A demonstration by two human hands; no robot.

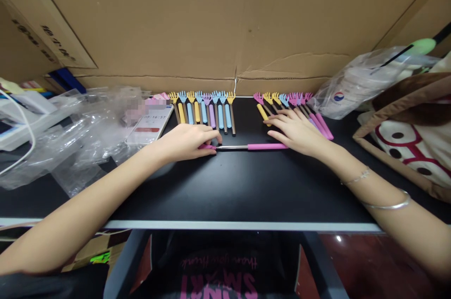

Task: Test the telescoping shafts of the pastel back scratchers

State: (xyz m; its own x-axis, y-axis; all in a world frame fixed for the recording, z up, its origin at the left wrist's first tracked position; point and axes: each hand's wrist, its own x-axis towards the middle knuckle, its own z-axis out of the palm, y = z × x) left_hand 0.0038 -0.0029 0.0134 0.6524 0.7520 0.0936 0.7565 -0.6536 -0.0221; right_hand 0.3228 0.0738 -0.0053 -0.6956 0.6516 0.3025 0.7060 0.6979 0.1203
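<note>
A telescopic back scratcher [267, 146] with a pink handle and silver rod lies crosswise on the black table. My left hand [190, 141] is closed around its pink claw end, mostly covering it. Over the right-hand row of back scratchers [322, 125] is my right hand [299, 132], its fingers stretched out and apart. The thumb is near the pink handle's right end; whether they touch I cannot tell. That row has pink, yellow, blue and purple claws, partly hidden by the hand. Beyond my left hand stands another row of back scratchers [211, 115], yellow, blue and purple, claws pointing away.
A phone [151, 122] showing a timer lies left of the rows, beside crumpled clear plastic bags [95, 125]. At the right are a bagged cup [355, 87] and a cloth bag [412, 134]. Cardboard [197, 21] walls the back; the table edge [239, 226] runs in front.
</note>
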